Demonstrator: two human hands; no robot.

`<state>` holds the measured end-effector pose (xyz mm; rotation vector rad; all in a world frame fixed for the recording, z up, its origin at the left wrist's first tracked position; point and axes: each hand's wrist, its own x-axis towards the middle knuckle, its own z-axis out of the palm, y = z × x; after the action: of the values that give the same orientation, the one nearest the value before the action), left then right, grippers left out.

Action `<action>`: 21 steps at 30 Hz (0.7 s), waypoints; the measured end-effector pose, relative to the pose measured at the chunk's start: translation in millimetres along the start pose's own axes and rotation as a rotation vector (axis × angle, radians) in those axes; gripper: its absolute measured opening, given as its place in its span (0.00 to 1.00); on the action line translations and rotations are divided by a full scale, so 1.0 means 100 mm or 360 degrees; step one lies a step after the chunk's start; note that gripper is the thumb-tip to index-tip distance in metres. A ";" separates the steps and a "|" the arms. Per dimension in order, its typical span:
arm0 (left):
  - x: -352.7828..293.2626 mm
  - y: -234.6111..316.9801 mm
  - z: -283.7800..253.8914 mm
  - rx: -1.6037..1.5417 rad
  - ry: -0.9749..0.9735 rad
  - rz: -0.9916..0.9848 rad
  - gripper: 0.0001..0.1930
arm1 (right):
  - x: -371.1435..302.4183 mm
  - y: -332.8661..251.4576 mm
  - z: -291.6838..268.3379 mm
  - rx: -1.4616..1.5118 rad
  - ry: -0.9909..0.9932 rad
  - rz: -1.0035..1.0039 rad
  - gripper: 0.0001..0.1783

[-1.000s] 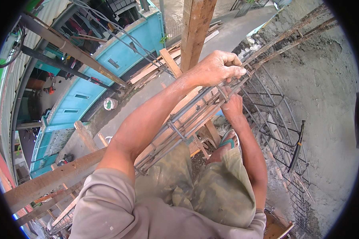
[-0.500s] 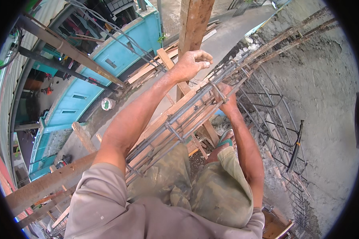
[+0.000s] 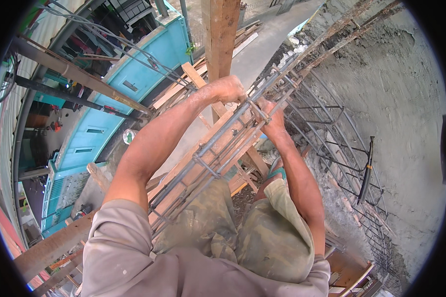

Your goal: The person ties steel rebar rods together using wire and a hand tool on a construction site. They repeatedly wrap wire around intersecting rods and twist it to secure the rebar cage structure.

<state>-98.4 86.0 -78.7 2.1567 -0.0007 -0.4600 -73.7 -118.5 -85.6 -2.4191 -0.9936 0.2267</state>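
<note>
Left hand (image 3: pixel 230 89) seemingly curled, right hand (image 3: pixel 272 120) near

Head view: wide fisheye, left one of a head-worn, side-by-side pair. I see it pitched steeply down, close above the shirt (image 3: pixel 193 272) at lower edge; hands (image 3: pixel 230 90) near, upper centre. Turquoise wall (image 3: pixel 91 141), upper left, lies farther off. Straight edges bend toward rim.

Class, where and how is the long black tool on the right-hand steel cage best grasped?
Probably by the thicker lower part of the black tool, with the right hand coming from the left: that part is long and fairly straight, and the grey wall lies to its right.
</note>
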 end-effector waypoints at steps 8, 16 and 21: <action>-0.14 0.15 -0.09 -0.0563 -0.0086 -0.0352 0.10 | 0.01 0.03 -0.01 -0.0077 -0.0001 -0.0072 0.12; 0.14 0.09 -0.10 0.0056 -0.0274 0.0125 0.13 | -0.02 0.07 0.04 0.0032 0.0125 -0.0235 0.09; 0.00 0.26 -0.13 -0.0361 -0.0418 -0.0151 0.13 | -0.03 0.14 0.07 -0.0026 0.0080 -0.0164 0.09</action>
<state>-89.6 81.0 -51.1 1.8672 0.0070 -0.7590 -69.3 -126.2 -99.2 -2.3678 -1.0979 0.1216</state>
